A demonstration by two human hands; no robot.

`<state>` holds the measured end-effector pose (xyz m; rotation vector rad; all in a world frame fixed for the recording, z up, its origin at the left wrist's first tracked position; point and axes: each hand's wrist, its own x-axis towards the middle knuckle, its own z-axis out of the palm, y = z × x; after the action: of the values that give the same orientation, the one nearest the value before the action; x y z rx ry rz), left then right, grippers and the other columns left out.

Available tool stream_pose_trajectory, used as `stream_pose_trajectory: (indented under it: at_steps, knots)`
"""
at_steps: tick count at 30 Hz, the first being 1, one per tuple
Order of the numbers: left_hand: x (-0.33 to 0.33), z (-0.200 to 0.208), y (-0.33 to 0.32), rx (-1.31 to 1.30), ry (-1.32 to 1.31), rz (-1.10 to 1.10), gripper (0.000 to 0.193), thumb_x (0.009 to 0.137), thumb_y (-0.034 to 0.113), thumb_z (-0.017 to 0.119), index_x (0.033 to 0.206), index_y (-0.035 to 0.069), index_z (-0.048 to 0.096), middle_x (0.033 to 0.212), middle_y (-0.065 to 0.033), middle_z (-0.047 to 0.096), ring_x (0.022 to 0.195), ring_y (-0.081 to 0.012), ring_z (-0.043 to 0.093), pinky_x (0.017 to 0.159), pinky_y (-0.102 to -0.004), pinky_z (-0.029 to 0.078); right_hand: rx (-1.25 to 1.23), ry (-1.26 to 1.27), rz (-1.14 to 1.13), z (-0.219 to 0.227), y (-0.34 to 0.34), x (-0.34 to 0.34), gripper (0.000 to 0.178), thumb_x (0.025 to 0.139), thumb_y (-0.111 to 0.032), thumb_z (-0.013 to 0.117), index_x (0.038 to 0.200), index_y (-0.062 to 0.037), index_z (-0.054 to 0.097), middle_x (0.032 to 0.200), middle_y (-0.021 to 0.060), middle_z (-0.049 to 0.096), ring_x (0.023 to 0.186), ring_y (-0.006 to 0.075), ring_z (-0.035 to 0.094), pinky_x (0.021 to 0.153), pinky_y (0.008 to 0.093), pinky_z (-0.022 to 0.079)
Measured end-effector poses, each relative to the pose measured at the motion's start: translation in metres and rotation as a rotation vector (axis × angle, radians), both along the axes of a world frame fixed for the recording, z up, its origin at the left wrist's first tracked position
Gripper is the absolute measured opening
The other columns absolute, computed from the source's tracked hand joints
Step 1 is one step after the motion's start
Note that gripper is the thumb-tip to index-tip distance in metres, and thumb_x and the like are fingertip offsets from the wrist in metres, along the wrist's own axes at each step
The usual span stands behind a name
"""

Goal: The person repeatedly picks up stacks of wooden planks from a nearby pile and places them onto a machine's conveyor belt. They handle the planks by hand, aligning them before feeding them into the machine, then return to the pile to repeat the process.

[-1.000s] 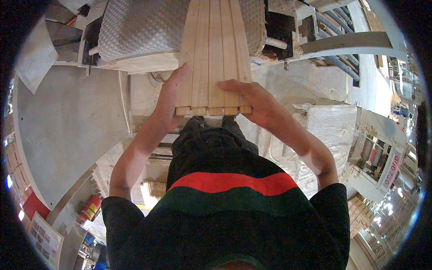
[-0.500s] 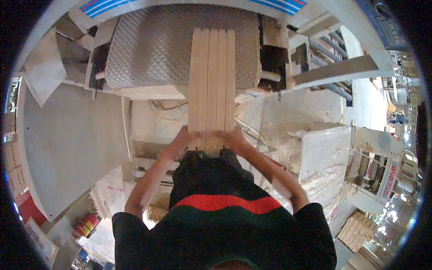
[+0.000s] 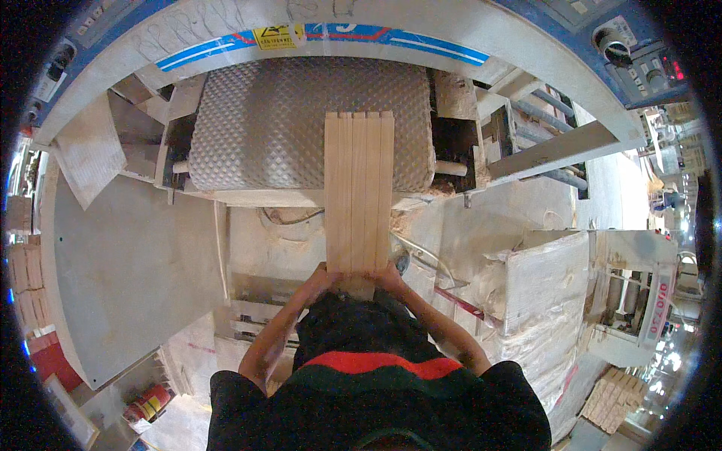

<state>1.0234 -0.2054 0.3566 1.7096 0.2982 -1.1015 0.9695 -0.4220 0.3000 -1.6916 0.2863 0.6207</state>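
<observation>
Several long, pale wooden strips (image 3: pixel 359 192) lie side by side in one tight bundle, pointing away from me. Their far ends rest over the dimpled grey conveyor belt (image 3: pixel 259 128) of a machine, while the near ends reach back to my waist. At the near left corner of the bundle, my left hand (image 3: pixel 324 277) grips the strips. My right hand (image 3: pixel 389 276) holds the opposite corner. Fingers of both hands are partly hidden beneath and behind the wood.
A white machine frame (image 3: pixel 226 46) arches over the belt, with a control panel (image 3: pixel 639 68) at far right. To the left stands a large grey panel (image 3: pixel 139 270). White wrapped blocks (image 3: pixel 545 282) are on the right, and a stack of wood pieces (image 3: pixel 615 398) is at lower right.
The view has tilted up, showing more of the machine frame. The bundle looks smaller and lower, and less of its length overlaps the belt. Both hands still hold its near end.
</observation>
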Motion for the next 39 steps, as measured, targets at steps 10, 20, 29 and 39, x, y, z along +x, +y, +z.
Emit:
stream_pose_trajectory:
  at_steps: [10,20,29,39]
  knots:
    - [-0.016,-0.035,0.006,-0.173,0.012,0.048,0.086,0.060,0.038,0.082,0.117,-0.014,0.043,0.110,-0.0211,0.057,0.094,-0.0249,0.059,0.076,-0.0341,0.050,0.333,0.121,-0.235,0.026,0.003,-0.008,0.050,0.069,-0.024,0.079,0.108,0.0005,0.058,0.104,0.0076,0.063,0.097,0.0182,0.059,0.082,0.0334,0.049]
    - [-0.052,-0.015,0.008,0.139,-0.039,-0.002,0.102,0.054,0.042,0.085,0.121,-0.015,0.034,0.111,-0.0238,0.056,0.102,-0.0291,0.057,0.085,-0.0367,0.048,0.219,0.070,-0.204,0.094,0.012,-0.013,0.050,0.065,-0.024,0.080,0.103,0.0023,0.061,0.099,0.0105,0.065,0.090,0.0168,0.062,0.080,0.0333,0.050]
    - [-0.052,0.064,0.016,-0.247,-0.076,0.233,0.069,0.057,0.029,0.085,0.107,-0.008,0.055,0.100,-0.0162,0.063,0.093,-0.0234,0.060,0.082,-0.0347,0.048,0.263,-0.063,-0.134,0.117,0.015,-0.025,0.050,0.065,-0.026,0.082,0.102,0.0010,0.062,0.098,0.0105,0.066,0.093,0.0181,0.062,0.081,0.0340,0.049]
    - [-0.058,0.108,0.037,-0.073,-0.260,0.153,0.068,0.060,0.035,0.084,0.108,-0.005,0.057,0.103,-0.0159,0.062,0.097,-0.0222,0.060,0.083,-0.0350,0.048,0.172,-0.165,-0.051,0.127,0.028,-0.033,0.054,0.063,-0.023,0.083,0.107,-0.0008,0.060,0.102,0.0099,0.065,0.095,0.0193,0.062,0.083,0.0341,0.049]
